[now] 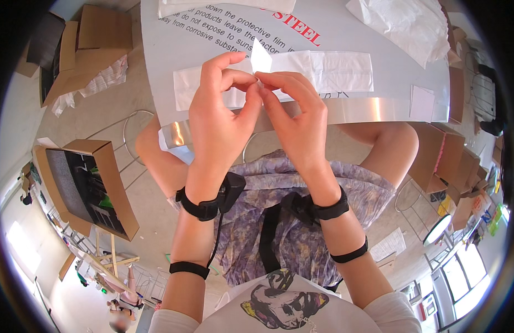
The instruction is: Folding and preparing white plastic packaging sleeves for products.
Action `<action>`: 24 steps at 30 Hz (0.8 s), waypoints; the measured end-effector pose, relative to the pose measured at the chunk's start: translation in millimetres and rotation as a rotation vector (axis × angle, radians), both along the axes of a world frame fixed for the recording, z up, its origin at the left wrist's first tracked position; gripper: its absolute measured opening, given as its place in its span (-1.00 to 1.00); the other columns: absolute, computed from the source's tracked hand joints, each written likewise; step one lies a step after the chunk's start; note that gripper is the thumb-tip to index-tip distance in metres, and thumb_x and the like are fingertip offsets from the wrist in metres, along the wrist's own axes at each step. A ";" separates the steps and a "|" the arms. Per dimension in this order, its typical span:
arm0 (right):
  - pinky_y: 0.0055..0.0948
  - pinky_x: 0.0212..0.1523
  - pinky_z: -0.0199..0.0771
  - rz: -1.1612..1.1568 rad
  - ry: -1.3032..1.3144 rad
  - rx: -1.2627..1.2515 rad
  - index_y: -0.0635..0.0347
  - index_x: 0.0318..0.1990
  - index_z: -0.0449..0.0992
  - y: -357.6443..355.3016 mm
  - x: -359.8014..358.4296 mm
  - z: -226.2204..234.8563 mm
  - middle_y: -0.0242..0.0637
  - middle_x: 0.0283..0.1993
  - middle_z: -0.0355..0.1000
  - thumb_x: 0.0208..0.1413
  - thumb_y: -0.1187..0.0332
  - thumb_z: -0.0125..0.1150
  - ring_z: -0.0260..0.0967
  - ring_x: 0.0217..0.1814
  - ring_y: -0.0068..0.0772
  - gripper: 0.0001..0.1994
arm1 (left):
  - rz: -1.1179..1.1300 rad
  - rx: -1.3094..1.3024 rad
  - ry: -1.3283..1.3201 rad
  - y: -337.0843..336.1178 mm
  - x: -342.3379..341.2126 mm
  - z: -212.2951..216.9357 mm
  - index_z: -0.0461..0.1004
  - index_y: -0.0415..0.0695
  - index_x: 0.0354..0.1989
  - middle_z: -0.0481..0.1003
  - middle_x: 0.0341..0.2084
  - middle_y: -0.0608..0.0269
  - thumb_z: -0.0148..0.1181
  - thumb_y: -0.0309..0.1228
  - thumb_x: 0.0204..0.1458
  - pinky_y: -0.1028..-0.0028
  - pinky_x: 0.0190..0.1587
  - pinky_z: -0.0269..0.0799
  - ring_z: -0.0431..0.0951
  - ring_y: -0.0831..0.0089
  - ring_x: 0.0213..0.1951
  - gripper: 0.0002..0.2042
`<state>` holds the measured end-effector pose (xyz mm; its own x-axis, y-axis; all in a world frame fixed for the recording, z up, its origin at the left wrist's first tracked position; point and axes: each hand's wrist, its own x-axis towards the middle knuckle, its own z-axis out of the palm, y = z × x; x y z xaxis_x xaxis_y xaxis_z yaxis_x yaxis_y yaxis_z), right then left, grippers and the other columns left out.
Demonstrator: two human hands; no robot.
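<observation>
A small, pointed piece of white paper (261,56) stands up between my hands, held at its lower end. My left hand (221,102) pinches it with thumb and fingertips, the index finger arched above. From the other side, my right hand (298,114) grips the same lower end between thumb and index finger. Just beyond and beneath the fingertips, a long, flat white paper strip (340,71) with creases lies on the tabletop. Fingers cover the middle of that strip. Black straps with small devices circle both wrists.
The grey film-covered table (173,61) has a shiny metal front edge (356,110). Crumpled white sheets (404,30) lie at its far right, a small white card (421,104) near the right corner. Open cardboard boxes (104,28) stand left and right. Another person (123,308) is far lower left.
</observation>
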<state>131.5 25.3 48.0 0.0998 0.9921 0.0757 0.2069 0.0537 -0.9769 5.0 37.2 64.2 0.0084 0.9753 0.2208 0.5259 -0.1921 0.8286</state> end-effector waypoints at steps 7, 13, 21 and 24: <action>-0.43 -0.12 0.46 -0.035 0.066 -0.070 0.22 -0.10 0.63 0.0 2.5 -4.9 -0.23 -0.21 0.57 0.07 0.55 0.26 0.50 -0.15 -0.40 -0.78 | -0.030 -0.109 -0.055 -1.3 -2.0 2.1 0.37 -0.19 0.05 0.61 -0.33 0.33 0.26 -0.63 0.06 0.53 -0.12 0.38 0.50 0.58 -0.24 -0.63; -0.46 -0.07 0.45 -0.105 0.255 -0.255 0.27 -0.19 0.60 1.9 0.1 -0.3 -0.25 -0.26 0.60 0.10 0.51 0.24 0.52 -0.16 -0.46 -0.87 | -0.024 -0.135 -0.083 -2.3 -1.3 2.1 0.37 -0.18 0.07 0.62 -0.34 0.34 0.27 -0.62 0.06 0.54 -0.12 0.37 0.50 0.58 -0.24 -0.61; -0.38 -0.10 0.42 -0.064 -0.162 0.004 0.19 -0.32 0.57 0.9 2.4 -2.9 -0.30 -0.35 0.58 0.02 0.50 0.29 0.49 -0.33 -0.30 -0.94 | -0.061 -0.037 0.043 -1.3 -1.8 -1.5 0.35 -0.14 0.12 0.62 -0.37 0.31 0.25 -0.65 0.03 0.47 -0.07 0.40 0.57 0.51 -0.25 -0.55; -0.33 -0.11 0.40 -0.051 -0.283 0.129 0.15 -0.34 0.57 3.2 4.3 -4.3 -0.33 -0.37 0.58 -0.02 0.50 0.29 0.43 -0.41 -0.24 -0.93 | -0.088 0.105 0.165 1.9 -4.8 -3.8 0.35 -0.13 0.08 0.62 -0.43 0.30 0.24 -0.67 -0.04 0.36 -0.25 0.45 0.57 0.29 -0.37 -0.54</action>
